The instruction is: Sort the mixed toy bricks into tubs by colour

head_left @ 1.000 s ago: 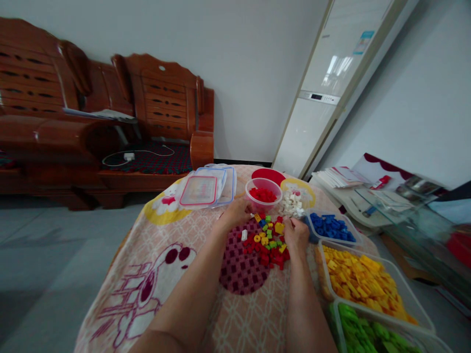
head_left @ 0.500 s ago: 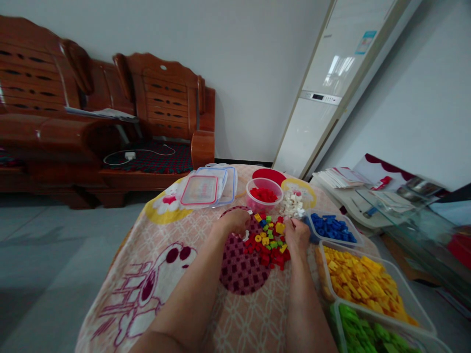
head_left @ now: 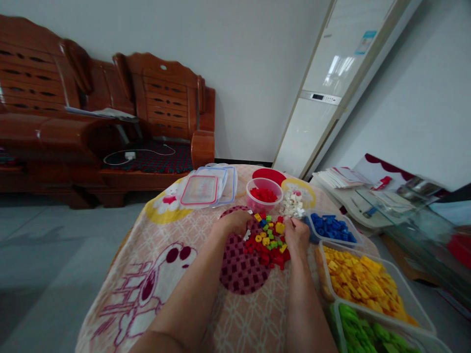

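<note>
A mixed heap of small toy bricks (head_left: 270,240), mostly red with some yellow, green and blue, lies on the tablecloth between my hands. My left hand (head_left: 235,222) is at its left edge, fingers curled down, with a white toy brick (head_left: 247,235) at the fingertips. To the right of the heap, my right hand (head_left: 299,235) has its fingers pinched together; anything between them is hidden. Just beyond the heap stands a round clear tub (head_left: 251,201) holding red bricks (head_left: 263,194). White bricks (head_left: 292,204) lie in a loose pile beside it.
Along the right stand clear boxes of blue bricks (head_left: 331,228), yellow bricks (head_left: 364,279) and green bricks (head_left: 368,331). Clear lids (head_left: 200,189) are stacked at the back left, and a red round lid (head_left: 268,174) lies behind the tub. Beyond is a wooden sofa (head_left: 165,103).
The white brick at my left fingertips has turned slightly and shows more clearly. Both hands stay almost in the same place.
</note>
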### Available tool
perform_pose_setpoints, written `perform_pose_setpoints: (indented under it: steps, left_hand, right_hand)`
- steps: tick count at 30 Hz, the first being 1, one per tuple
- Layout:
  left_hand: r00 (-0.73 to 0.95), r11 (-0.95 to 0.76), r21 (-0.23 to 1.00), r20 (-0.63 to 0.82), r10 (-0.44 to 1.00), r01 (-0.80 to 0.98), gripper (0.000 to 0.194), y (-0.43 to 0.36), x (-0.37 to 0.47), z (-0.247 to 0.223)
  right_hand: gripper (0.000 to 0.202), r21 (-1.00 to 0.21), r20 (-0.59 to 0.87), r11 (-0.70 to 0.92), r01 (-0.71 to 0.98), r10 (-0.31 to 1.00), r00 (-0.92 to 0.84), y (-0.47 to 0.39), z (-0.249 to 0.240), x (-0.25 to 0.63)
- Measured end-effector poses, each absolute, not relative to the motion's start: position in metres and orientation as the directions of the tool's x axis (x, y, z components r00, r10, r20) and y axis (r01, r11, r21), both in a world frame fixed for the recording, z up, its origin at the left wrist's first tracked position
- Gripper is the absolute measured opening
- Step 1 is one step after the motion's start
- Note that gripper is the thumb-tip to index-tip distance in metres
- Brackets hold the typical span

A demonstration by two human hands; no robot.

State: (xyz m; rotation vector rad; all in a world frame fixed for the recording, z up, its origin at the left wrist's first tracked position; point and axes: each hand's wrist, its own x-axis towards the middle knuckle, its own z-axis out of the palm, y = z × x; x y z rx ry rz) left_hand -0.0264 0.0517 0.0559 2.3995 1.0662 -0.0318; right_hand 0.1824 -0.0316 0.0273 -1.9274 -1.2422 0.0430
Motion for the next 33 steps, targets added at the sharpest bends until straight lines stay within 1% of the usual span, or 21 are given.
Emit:
perform_pose_setpoints:
  steps: [2, 3, 4, 6, 7, 9, 11, 12, 14, 16, 17, 20, 23, 24, 26, 28, 30, 31, 33]
  left_hand:
    - [0.693, -0.560, 0.454, -0.203, 0.692, 0.693, 0.027, 0.053, -0.028, 0.056]
    - [0.689, -0.545, 0.484, -0.188, 0.700, 0.685, 0.023, 0.054, -0.030, 0.057]
    - [0.683, -0.522, 0.532, -0.155, 0.714, 0.666, 0.020, 0.055, -0.031, 0.059]
    - [0.638, -0.454, 0.668, -0.040, 0.769, 0.589, 0.017, 0.056, -0.032, 0.063]
    - [0.587, -0.412, 0.741, 0.030, 0.809, 0.530, 0.017, 0.057, -0.030, 0.064]
    - [0.426, -0.331, 0.858, 0.149, 0.892, 0.393, 0.016, 0.060, -0.024, 0.064]
    - [0.257, -0.291, 0.922, 0.226, 0.940, 0.256, 0.017, 0.062, -0.013, 0.062]
    - [0.195, -0.297, 0.936, 0.261, 0.945, 0.187, 0.019, 0.063, -0.006, 0.060]
    - [0.158, -0.323, 0.945, 0.311, 0.937, 0.053, 0.028, 0.062, 0.006, 0.057]
    - [0.163, -0.347, 0.938, 0.345, 0.924, -0.020, 0.038, 0.060, 0.014, 0.055]
    - [0.164, -0.360, 0.933, 0.360, 0.919, -0.028, 0.040, 0.059, 0.016, 0.055]
    - [0.162, -0.407, 0.913, 0.399, 0.902, 0.018, 0.041, 0.056, 0.014, 0.058]
    - [0.143, -0.422, 0.901, 0.407, 0.902, 0.101, 0.032, 0.057, 0.004, 0.064]
    - [0.123, -0.416, 0.901, 0.402, 0.908, 0.126, 0.029, 0.058, 0.000, 0.066]
    - [0.069, -0.397, 0.905, 0.391, 0.918, 0.154, 0.025, 0.061, -0.009, 0.068]
    - [0.019, -0.376, 0.914, 0.378, 0.926, 0.156, 0.025, 0.066, -0.019, 0.068]
    - [-0.019, -0.340, 0.929, 0.346, 0.938, 0.143, 0.026, 0.070, -0.028, 0.067]
    - [-0.038, -0.318, 0.938, 0.326, 0.945, 0.136, 0.026, 0.073, -0.032, 0.066]
    - [-0.064, -0.277, 0.953, 0.286, 0.956, 0.122, 0.027, 0.076, -0.039, 0.064]
  right_hand:
    - [0.041, -0.644, 0.375, -0.177, 0.744, 0.775, 0.509, -0.032, 0.028, 0.183]
    - [0.040, -0.644, 0.371, -0.178, 0.744, 0.778, 0.507, -0.032, 0.028, 0.183]
    - [0.040, -0.645, 0.365, -0.178, 0.743, 0.782, 0.505, -0.032, 0.028, 0.183]
    - [0.040, -0.648, 0.353, -0.184, 0.739, 0.787, 0.506, -0.033, 0.029, 0.183]
    - [0.040, -0.648, 0.350, -0.189, 0.738, 0.786, 0.509, -0.033, 0.029, 0.182]
    - [0.040, -0.648, 0.350, -0.196, 0.736, 0.782, 0.516, -0.033, 0.029, 0.182]
    - [0.039, -0.647, 0.352, -0.193, 0.738, 0.784, 0.512, -0.033, 0.030, 0.182]
    - [0.039, -0.645, 0.351, -0.192, 0.740, 0.785, 0.510, -0.033, 0.030, 0.181]
    - [0.038, -0.640, 0.349, -0.195, 0.743, 0.788, 0.508, -0.034, 0.030, 0.181]
    - [0.038, -0.640, 0.350, -0.196, 0.743, 0.786, 0.510, -0.034, 0.031, 0.182]
    - [0.039, -0.643, 0.353, -0.192, 0.742, 0.785, 0.509, -0.035, 0.031, 0.182]
    - [0.040, -0.654, 0.366, -0.176, 0.736, 0.778, 0.511, -0.035, 0.033, 0.183]
    - [0.040, -0.661, 0.348, -0.176, 0.730, 0.789, 0.506, -0.036, 0.039, 0.181]
    - [0.040, -0.661, 0.322, -0.179, 0.729, 0.810, 0.490, -0.037, 0.042, 0.180]
    - [0.040, -0.650, 0.222, -0.187, 0.736, 0.880, 0.420, -0.039, 0.051, 0.175]
    - [0.040, -0.602, 0.076, -0.197, 0.774, 0.951, 0.301, -0.043, 0.062, 0.168]
    - [0.039, -0.484, -0.045, -0.216, 0.848, 0.974, 0.222, -0.048, 0.072, 0.164]
    - [0.038, -0.405, -0.078, -0.241, 0.882, 0.970, 0.229, -0.050, 0.076, 0.163]
    - [0.033, -0.258, -0.099, -0.309, 0.916, 0.951, 0.293, -0.055, 0.080, 0.165]
